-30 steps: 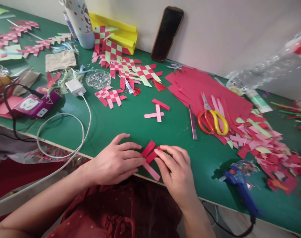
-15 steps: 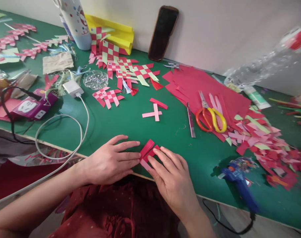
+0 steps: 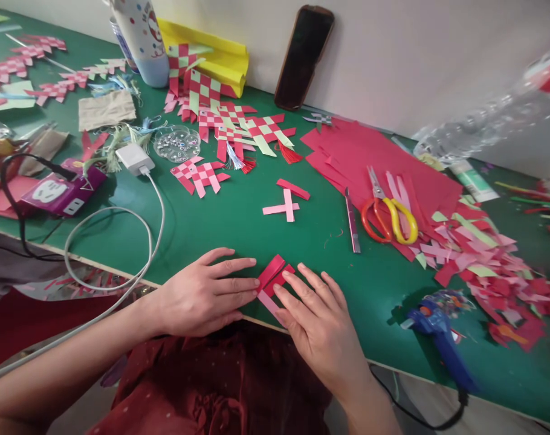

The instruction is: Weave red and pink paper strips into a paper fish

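Note:
Two red paper strips [image 3: 272,270] lie side by side across a pink paper strip [image 3: 268,302] at the table's front edge. My left hand [image 3: 211,292] rests flat with fingers stretched, its fingertips touching the left ends of the strips. From the right, my right hand [image 3: 318,314] has its fingers spread, with the fingertips on the right side of the red strips and the thumb by the pink one. Beyond my hands, two pink strips [image 3: 280,209] are crossed, with a loose red strip [image 3: 293,188] beside them.
Scissors [image 3: 390,214] and a slim cutter [image 3: 352,220] lie right of centre by red paper sheets [image 3: 342,151]. A blue glue gun [image 3: 438,338] is at the right, near paper scraps [image 3: 497,260]. Woven paper fish [image 3: 201,176] lie behind; a white cable [image 3: 155,241] loops at the left.
My right hand's fingers have lifted and spread a little, showing more of the strips. My left hand stays in place on them.

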Tool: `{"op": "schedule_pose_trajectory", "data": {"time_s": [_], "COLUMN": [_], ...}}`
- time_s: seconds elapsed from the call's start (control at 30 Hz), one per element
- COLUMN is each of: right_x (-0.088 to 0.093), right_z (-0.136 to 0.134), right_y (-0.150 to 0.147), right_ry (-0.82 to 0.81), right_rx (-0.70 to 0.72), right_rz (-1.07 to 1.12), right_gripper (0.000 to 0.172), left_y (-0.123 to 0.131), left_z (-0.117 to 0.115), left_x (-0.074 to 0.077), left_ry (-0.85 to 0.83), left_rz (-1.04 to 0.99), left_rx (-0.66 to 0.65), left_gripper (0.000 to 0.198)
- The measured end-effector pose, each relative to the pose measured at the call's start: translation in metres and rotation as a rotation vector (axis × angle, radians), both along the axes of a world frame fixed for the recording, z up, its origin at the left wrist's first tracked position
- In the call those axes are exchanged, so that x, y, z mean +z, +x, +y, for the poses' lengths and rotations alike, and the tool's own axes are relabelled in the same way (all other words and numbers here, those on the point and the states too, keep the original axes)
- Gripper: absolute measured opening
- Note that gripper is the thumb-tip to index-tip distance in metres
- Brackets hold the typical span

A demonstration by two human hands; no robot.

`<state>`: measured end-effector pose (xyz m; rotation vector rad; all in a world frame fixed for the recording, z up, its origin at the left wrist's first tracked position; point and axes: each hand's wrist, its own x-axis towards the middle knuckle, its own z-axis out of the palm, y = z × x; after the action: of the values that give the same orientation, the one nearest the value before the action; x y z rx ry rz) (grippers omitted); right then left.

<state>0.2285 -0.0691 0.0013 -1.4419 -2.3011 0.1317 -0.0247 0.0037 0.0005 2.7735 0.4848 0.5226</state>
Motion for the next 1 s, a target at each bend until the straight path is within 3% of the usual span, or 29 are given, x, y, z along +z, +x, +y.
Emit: {"op": "schedule_pose_trajectory", "data": {"time_s": [0.43, 0.6, 1.0], "right_x": [0.0, 0.002, 0.003], "right_z": [0.003, -0.001, -0.014], "right_y": [-0.003, 0.0, -0.011], "right_ry": [-0.011, 0.065, 0.032], "right_rx": [-0.047, -0.065, -0.021], "right_rz": [0.038, 0.051, 0.094], "right_gripper": [0.024, 0.028, 0.018], "left_y": [0.004, 0.004, 0.002], "left_z": [-0.001, -0.001, -0.001], "left_x": [-0.001, -0.003, -0.005], "left_ry": [-0.003, 0.002, 0.016], "left_rz": [0.031, 0.057, 0.068], "left_rx": [0.011, 0.0, -0.012], "left_gripper": [0.036, 0.041, 0.039]}}
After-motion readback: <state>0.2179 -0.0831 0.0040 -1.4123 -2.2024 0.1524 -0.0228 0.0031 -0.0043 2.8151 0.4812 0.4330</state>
